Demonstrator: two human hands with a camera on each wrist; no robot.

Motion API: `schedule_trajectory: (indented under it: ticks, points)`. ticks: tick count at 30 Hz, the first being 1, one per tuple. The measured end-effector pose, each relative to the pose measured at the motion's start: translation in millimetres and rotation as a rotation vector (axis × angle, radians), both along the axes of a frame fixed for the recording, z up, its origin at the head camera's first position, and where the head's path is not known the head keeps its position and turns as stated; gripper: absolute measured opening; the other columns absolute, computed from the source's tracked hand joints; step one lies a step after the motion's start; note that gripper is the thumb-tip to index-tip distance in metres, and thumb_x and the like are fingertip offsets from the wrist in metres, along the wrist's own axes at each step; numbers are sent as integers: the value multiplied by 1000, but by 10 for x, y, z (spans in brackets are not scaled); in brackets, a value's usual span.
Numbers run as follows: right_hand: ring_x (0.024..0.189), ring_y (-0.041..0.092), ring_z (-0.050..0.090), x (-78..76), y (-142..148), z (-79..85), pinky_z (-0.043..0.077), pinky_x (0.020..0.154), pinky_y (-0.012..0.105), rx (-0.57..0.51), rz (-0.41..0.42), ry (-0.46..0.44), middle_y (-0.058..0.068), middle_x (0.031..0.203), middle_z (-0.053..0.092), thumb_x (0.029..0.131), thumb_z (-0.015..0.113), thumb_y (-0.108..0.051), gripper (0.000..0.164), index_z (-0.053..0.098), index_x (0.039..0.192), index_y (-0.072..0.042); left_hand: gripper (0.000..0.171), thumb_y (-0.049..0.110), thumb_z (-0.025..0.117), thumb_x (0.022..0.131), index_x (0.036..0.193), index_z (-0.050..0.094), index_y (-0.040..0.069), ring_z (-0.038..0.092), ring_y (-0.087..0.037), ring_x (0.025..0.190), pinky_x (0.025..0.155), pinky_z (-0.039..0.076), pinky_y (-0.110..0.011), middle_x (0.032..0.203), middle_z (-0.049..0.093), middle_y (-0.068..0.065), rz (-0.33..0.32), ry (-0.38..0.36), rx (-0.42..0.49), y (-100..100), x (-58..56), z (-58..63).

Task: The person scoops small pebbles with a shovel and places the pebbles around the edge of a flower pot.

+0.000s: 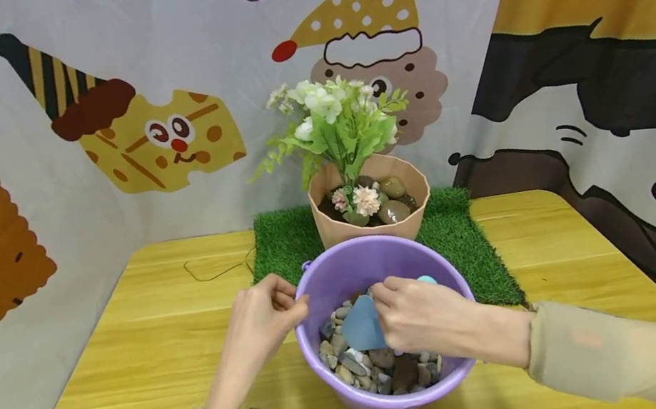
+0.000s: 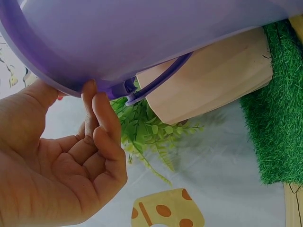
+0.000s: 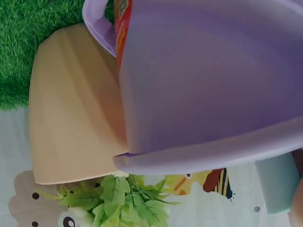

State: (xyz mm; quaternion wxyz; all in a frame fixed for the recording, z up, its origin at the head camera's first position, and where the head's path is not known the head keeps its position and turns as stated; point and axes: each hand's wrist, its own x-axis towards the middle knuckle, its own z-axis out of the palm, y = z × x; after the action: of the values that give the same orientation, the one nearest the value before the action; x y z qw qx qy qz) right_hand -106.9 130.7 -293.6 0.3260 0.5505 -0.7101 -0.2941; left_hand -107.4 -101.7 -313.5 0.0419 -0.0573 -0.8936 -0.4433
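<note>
A purple bucket [image 1: 401,406] stands on the table with grey and brown stones [image 1: 355,366] inside. My left hand [image 1: 265,316] pinches its left rim between thumb and fingertips; in the left wrist view the hand [image 2: 71,161] sits beside the handle joint. Over the stones, my right hand [image 1: 418,312] has curled fingers around a blue toy shovel [image 1: 363,325], whose flat rounded part shows left of the hand. A teal piece [image 3: 279,184] shows past the rim in the right wrist view. The fingers hide the shovel's middle.
Behind the bucket, a peach pot [image 1: 378,229] with stones, white flowers and green leaves [image 1: 339,116] stands on a green turf mat [image 1: 474,259]. A thin dark wire [image 1: 216,276] lies on the wooden table [image 1: 129,339]. Cartoon-printed cloth [image 1: 175,27] hangs behind.
</note>
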Motion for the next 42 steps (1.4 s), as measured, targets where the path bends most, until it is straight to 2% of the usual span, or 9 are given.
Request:
schedule_trajectory:
  ticks: [4,10,14,19,25,29,36,39,42]
  points:
    - [63,11,49,1,1,-5,37,54,20,-4,-20,-9,-4,66,64,75,65,-21,10,72,68,-16,14,7,69,75,87,66,0,62,-10,62,53,52,-17,71,69,-6,0,-5,-1,-4,4,3]
    - [64,10,49,-51,60,-4,39,57,20,-19,-32,-89,-5,74,67,76,67,-22,9,72,70,-17,14,8,69,75,86,66,1,61,-11,62,52,52,-18,72,69,-6,4,-19,-2,-13,17,8]
    - [62,10,46,-64,90,-18,37,55,21,-41,-45,-127,-7,68,63,74,69,-20,8,70,67,-18,14,8,69,75,86,66,0,61,-10,62,52,51,-18,71,69,-6,-3,-13,-5,-24,24,2]
    - [59,12,44,-36,53,-41,36,54,22,-89,-53,-106,-5,64,60,72,68,-16,10,67,62,-16,15,8,69,75,87,65,0,61,-10,62,52,52,-17,72,69,-6,-12,-3,-2,-33,23,4]
    - [60,10,45,-10,50,-1,37,55,21,10,6,-111,-7,62,59,74,68,-24,10,70,65,-20,15,7,70,75,87,65,-1,63,-11,63,53,52,-17,72,69,-7,-12,-9,0,-46,23,4]
    - [61,9,46,-62,83,40,39,57,19,75,54,-121,-8,63,58,77,66,-27,12,69,67,-21,14,7,69,75,87,66,0,63,-10,63,54,52,-17,73,70,-7,-15,-8,-1,-40,14,-3]
    - [61,8,45,-146,160,49,38,58,18,117,106,-102,-9,67,58,79,64,-27,13,68,70,-20,14,8,69,76,87,66,0,63,-10,63,53,52,-17,73,70,-7,-22,-1,1,-24,-1,-8]
    - [62,11,45,-165,142,31,37,61,22,89,81,-88,-8,66,60,79,64,-25,13,67,68,-20,14,8,69,76,87,65,-1,63,-11,63,53,52,-17,73,70,-7,-18,-4,6,-22,-4,-3]
    - [61,14,43,-174,124,9,36,60,25,45,13,-82,-5,63,59,78,65,-21,12,67,66,-19,15,8,69,76,87,65,-1,63,-11,64,53,52,-17,73,70,-8,-19,-7,9,-19,-8,-2]
